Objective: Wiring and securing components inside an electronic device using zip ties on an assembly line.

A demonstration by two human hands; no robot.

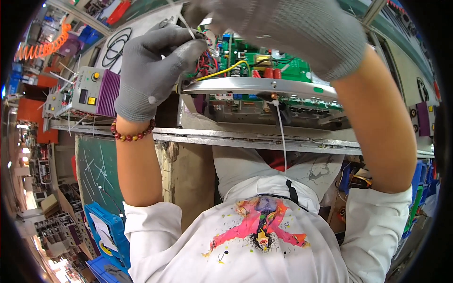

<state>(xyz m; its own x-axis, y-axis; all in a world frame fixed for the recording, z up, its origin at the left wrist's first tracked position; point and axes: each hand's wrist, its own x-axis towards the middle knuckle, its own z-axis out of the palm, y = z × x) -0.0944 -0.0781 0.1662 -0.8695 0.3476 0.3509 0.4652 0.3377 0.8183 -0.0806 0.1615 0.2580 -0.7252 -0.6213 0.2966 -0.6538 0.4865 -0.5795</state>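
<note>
My left hand point(153, 66), in a grey knitted glove, is closed, with thumb and forefinger pinched at a white cable tie point(187, 24). It is at the left end of an open electronic unit, beside a bundle of red, blue and black wires point(205, 63). My right hand point(292, 33), gloved alike, reaches over the green circuit board point(293, 67); its fingers are smeared by motion. A silver metal edge point(231, 85) runs along the unit's near side. From its middle a second white cable tie point(282, 132) hangs down. A yellow wire point(224, 71) crosses the board.
A purple and grey machine point(89, 92) with a yellow knob stands at left. Behind it lies a coiled black cable point(113, 49). Loose cable ties point(96, 174) are scattered on a green surface at lower left, near a blue bin point(106, 231). A metal rail point(212, 137) edges the bench.
</note>
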